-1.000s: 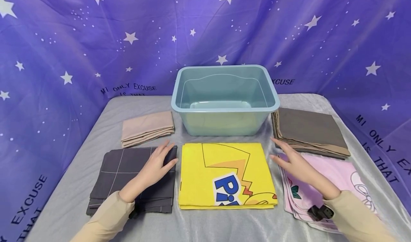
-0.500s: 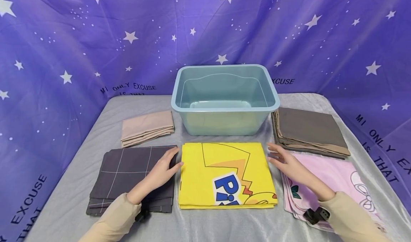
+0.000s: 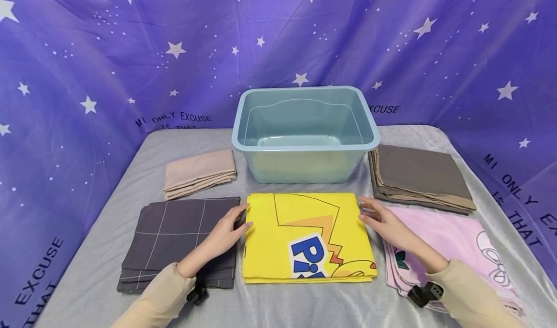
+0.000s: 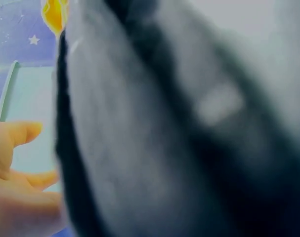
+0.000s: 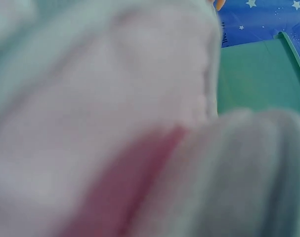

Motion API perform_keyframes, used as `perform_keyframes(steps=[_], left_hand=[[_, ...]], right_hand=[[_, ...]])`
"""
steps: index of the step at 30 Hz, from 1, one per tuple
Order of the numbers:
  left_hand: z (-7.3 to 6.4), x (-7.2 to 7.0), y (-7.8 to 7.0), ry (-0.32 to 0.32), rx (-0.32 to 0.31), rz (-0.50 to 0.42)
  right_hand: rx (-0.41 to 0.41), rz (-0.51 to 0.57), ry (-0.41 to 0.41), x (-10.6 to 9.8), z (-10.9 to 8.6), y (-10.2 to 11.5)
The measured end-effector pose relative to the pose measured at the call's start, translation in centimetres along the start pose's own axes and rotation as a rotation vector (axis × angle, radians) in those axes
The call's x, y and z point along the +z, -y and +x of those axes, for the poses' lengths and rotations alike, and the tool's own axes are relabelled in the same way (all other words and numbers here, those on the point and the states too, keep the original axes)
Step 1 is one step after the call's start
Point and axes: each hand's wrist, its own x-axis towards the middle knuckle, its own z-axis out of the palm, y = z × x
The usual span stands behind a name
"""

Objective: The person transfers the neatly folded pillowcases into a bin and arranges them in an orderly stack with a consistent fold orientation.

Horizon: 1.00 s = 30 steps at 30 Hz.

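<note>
A folded yellow cloth (image 3: 304, 255) with a cartoon print and blue lettering lies flat in front of the blue-green plastic tub (image 3: 306, 166). My left hand (image 3: 223, 232) is at its left edge, fingers apart and loosely bent, fingertips right at the cloth's side. On the opposite side my right hand (image 3: 390, 227) has its fingertips at the right edge, also loosely bent. A folded dark checked cloth (image 3: 174, 236) lies beneath my left hand and forearm. My right forearm passes over a folded pink cloth (image 3: 452, 236). The left wrist view shows part of the left hand (image 4: 21, 187) beside blurred dark fabric.
Folded beige cloth (image 3: 200, 171) lies behind the dark one at left. A folded brown cloth (image 3: 422, 175) sits at the right, close beside the tub. Grey velvety fabric (image 3: 270, 306) covers the table, and a purple star-printed curtain (image 3: 243, 23) hangs behind and around it.
Both hands have moved inward: the left hand rightward and the right hand leftward, to the two sides of the yellow cloth. The cloths and the tub stay in place.
</note>
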Motion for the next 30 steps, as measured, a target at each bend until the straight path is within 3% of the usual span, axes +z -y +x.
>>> perform_keyframes(steps=[5,12,20,30], left_hand=[[0.26,0.25,0.11,0.02,-0.06,-0.087],[0.47,0.37,0.05,0.022,-0.052,-0.201],[0.8,0.36,0.07,0.013,-0.124,-0.315],[1.05,0.11,0.28,0.072,-0.207,-0.471]], right_hand=[[0.01,0.013,0.01,0.1,-0.05,0.04],[0.058,0.037,0.027,0.14,-0.05,0.08],[0.127,0.186,0.053,0.37,0.04,0.0],[0.23,0.348,0.07,0.68,0.22,-0.51]])
